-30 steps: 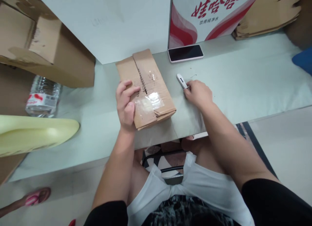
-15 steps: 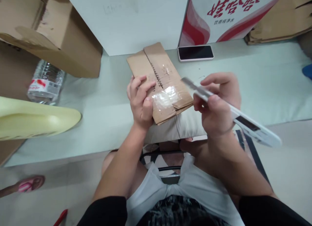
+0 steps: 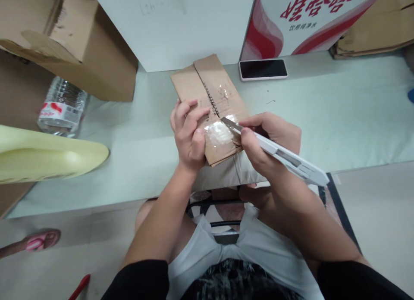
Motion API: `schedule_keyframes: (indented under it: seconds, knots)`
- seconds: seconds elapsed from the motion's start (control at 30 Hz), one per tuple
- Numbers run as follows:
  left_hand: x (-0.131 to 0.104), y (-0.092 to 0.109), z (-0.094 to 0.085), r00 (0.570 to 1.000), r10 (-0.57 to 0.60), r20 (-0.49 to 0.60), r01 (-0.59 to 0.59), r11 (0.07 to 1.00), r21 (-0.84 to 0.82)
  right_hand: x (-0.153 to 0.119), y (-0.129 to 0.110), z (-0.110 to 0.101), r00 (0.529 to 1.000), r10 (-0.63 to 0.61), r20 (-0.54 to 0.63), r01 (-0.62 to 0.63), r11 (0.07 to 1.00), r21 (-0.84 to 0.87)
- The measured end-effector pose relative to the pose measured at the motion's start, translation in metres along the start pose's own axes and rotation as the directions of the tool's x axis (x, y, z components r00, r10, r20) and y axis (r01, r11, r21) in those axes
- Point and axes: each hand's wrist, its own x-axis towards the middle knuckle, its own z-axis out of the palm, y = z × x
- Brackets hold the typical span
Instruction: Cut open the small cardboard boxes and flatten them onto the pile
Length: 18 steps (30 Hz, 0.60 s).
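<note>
A pale yellow object juts in at the left edge, below a water bottle and a cardboard box, upper left. At center, a person's left hand clasps the left side of a taped cardboard package; the right hand, closed around a white utility knife, angles its blade at the tape, covering the package's lower right edge. A phone lies beyond, near a red-lettered carton, upper right.

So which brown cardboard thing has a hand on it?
The folded packet in the middle: the left hand rests on its left edge. No hand is on the upper-left box or the upper-right cardboard.
</note>
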Motion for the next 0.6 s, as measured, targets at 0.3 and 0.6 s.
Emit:
schedule_keyframes:
  seconds: [0.3,0.6]
  knots:
    - [0.0,0.002,-0.001,1.0,-0.001,-0.006,0.001,1.0,0.007,0.001,0.005,-0.003,1.0,0.013,0.028,-0.015,0.998,0.061]
    - [0.0,-0.001,-0.002,0.999,-0.02,0.027,0.02,1.0,0.003,0.008,0.005,-0.011,0.994,-0.018,0.105,0.009,0.997,0.081]
